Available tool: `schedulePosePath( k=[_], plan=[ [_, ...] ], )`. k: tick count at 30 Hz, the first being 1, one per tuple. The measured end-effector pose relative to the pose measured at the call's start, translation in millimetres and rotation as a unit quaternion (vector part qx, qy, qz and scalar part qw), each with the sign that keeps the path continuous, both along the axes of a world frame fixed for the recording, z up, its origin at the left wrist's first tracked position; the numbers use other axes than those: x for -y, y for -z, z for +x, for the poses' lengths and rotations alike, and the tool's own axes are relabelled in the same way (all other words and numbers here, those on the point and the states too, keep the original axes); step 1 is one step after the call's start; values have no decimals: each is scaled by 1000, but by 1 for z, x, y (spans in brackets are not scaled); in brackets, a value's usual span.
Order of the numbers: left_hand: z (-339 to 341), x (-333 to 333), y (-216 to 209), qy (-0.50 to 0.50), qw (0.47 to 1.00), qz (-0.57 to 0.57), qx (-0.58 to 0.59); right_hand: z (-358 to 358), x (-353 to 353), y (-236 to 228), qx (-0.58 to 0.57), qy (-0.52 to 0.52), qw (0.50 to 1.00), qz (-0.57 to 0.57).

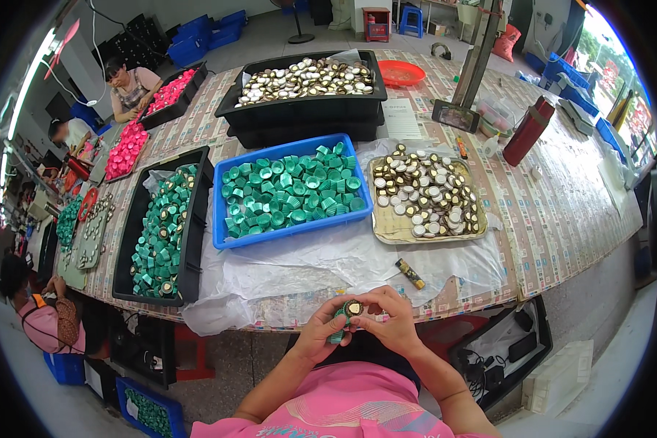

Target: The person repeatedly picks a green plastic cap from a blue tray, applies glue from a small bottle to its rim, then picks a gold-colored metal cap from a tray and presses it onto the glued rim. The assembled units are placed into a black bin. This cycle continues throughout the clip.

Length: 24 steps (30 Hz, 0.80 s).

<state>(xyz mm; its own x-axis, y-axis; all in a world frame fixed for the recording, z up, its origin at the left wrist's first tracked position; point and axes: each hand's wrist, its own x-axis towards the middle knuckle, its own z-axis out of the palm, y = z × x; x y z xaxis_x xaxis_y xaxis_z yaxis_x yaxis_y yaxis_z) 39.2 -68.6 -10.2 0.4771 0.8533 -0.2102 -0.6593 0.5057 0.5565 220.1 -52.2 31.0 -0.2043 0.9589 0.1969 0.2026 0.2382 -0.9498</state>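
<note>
In front of my chest, my left hand (318, 334) has its fingers closed on a few stacked green foil cups (336, 336). My right hand (395, 323) pinches a round dark-brown piece with a gold centre (354, 309) from the side, at the mouth of the green cups. Whether the piece sits inside a cup or just above it, I cannot tell. Beyond my hands stands a blue tray (292, 234) of loose green foil cups (292, 186). To its right, a shallow tan tray (388, 232) holds many brown pieces with white or gold centres (434, 193).
A black tray (147, 295) of filled green cups is at left. Stacked black crates (299, 113) of round pieces stand behind. A marker-like tube (410, 274), a phone (456, 115) against a post and a red flask (529, 131) are on the table. Co-workers sit at left.
</note>
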Motion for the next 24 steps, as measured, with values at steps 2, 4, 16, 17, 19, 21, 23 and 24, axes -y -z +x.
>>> schedulePosePath(
  k=[2, 4, 16, 17, 19, 21, 23, 24],
  plan=[
    [0, 0, 0, 0, 1000, -3, 1, 0, 0, 1, 3, 3, 1000, 3],
    [1, 0, -2, -5, 1000, -9, -15, 0, 0, 3, 5, 5, 1000, 10],
    [3, -3, -7, -27, 995, -20, -93, 8, -4, 0, 68, -3, 996, 62],
    [4, -3, -9, -29, 994, -25, -100, 8, -3, 0, 92, 3, 993, 80],
    [5, -4, -10, -37, 993, -19, -110, 7, -2, 2, 140, 16, 983, 113],
    [5, -6, -11, -40, 991, -12, -125, 6, 0, 2, 130, 16, 985, 110],
    [4, -6, -12, -37, 989, -5, -143, 6, 1, 2, 117, 11, 988, 104],
    [4, -7, -13, -38, 988, -5, -148, 7, 0, 1, 110, 8, 989, 98]
  ],
)
